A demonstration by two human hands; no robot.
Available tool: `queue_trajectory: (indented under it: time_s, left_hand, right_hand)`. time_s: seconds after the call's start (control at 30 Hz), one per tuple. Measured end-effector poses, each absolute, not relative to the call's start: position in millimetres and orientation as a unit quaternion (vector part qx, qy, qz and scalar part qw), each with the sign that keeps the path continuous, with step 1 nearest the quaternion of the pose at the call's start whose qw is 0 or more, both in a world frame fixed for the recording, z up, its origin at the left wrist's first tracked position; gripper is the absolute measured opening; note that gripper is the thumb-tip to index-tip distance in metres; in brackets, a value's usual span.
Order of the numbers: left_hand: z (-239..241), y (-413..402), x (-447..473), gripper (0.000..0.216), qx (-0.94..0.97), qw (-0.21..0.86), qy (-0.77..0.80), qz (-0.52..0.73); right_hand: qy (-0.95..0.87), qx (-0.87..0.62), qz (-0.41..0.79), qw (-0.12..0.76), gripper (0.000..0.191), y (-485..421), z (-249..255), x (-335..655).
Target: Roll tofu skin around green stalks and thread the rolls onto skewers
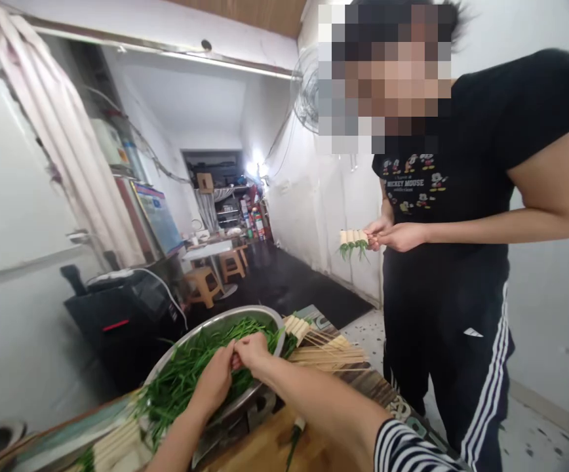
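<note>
A large metal basin (169,351) full of long, thin green chives (181,380) stands in front of me. Over its middle, my left hand (219,370) and my right hand (254,351) meet with fingers closed together. Whatever lies between them is hidden by the fingers. Under my right forearm, a pale roll with green stems (294,440) lies on the wooden board (259,446). Finished skewers of pale rolls stuffed with greens (298,329) rest right of the basin, beside bare wooden sticks (331,356).
A co-worker (442,275) stands at the right, both hands on a skewer of rolls (353,239). More pale sheets or rolls (117,446) lie at the lower left. A black machine (122,328) stands beyond the basin; stools (203,285) and a white table (208,250) are farther back.
</note>
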State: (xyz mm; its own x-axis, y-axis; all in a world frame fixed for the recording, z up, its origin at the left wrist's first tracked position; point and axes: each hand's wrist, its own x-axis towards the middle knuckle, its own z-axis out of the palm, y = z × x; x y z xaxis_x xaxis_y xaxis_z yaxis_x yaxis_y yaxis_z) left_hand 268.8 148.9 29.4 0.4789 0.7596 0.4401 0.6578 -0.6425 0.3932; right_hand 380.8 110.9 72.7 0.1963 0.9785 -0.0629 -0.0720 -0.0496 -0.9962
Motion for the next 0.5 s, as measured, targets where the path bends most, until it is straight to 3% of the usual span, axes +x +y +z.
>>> queue_trajectory:
  time_s: [0.13,0.5]
  left_hand:
    - [17.2,158.1,264.6,0.05,0.862,0.099,0.415,0.275]
    - [7.5,174.5,263.3,0.047,0.861,0.103,0.419,0.271]
  right_hand:
    - [-0.354,-0.576,0.493,0.547,0.037,124.4,56.1,377.2]
    - [-0.316,-0.577,0.526,0.539,0.034,157.5,32.4,376.2]
